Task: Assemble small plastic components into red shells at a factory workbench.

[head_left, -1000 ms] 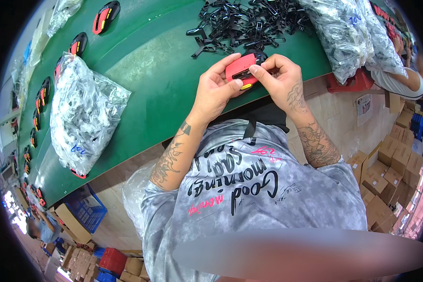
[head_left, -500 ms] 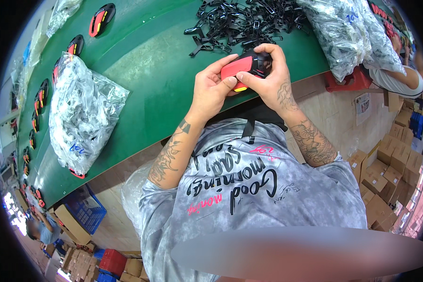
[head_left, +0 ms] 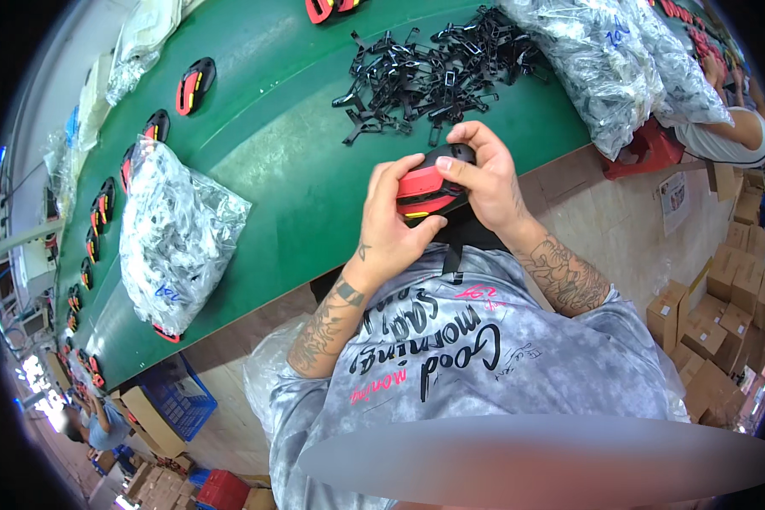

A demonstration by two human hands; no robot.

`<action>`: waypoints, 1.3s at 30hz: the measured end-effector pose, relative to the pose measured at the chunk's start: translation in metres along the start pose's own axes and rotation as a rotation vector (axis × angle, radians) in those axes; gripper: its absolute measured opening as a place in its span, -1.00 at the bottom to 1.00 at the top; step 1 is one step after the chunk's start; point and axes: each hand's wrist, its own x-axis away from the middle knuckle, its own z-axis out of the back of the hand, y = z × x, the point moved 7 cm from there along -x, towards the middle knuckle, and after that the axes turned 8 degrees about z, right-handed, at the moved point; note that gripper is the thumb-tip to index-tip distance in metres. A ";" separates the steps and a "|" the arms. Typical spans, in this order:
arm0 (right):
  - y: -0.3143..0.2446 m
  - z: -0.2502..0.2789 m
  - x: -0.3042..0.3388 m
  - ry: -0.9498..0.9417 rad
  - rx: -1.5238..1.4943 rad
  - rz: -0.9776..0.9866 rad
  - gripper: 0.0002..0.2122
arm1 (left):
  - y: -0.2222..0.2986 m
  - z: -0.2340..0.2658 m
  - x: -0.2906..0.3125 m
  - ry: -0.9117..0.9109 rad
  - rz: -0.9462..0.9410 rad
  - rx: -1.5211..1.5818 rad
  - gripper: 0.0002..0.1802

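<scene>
Between both hands, just over the table's near edge, I hold a rounded red-and-black plastic shell (head_left: 418, 184) with a yellow strip low on its side. My left hand (head_left: 391, 223) is wrapped round its left end, the thumb under the yellow strip. Gripping the dark end, my right hand (head_left: 488, 182) has its thumb on top and its fingers curled over the far side. The shell's underside is hidden. Beyond the hands, a loose heap of small black forked plastic parts (head_left: 433, 78) lies on the green table (head_left: 291, 127).
A clear bag of parts (head_left: 175, 242) lies at left, beside a line of similar shells (head_left: 195, 87). Bulging bags (head_left: 599, 72) sit at right, above a red stool (head_left: 652, 153) and a co-worker's sleeve (head_left: 731, 136). Cardboard boxes (head_left: 705, 327) and a blue crate (head_left: 178, 398) stand below.
Both hands have drawn the shell nearer to my body and tilted it, and my left thumb has shifted down. The view has swung, bringing more shells in at the top.
</scene>
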 end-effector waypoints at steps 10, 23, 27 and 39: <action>-0.071 0.067 -0.050 0.136 0.206 0.249 -0.71 | -0.049 0.213 -0.202 0.462 0.343 -1.136 -0.18; -0.083 0.051 -0.044 -0.013 1.156 0.581 -0.82 | -0.095 0.169 -0.327 0.385 0.552 -0.520 -0.17; -0.073 0.039 -0.043 -0.110 1.231 0.512 -0.79 | -0.044 0.160 -0.256 0.311 0.236 0.152 -0.21; -0.049 0.015 -0.089 -0.405 1.408 0.481 -0.79 | -0.034 -0.001 -0.011 -0.133 0.491 0.641 -0.21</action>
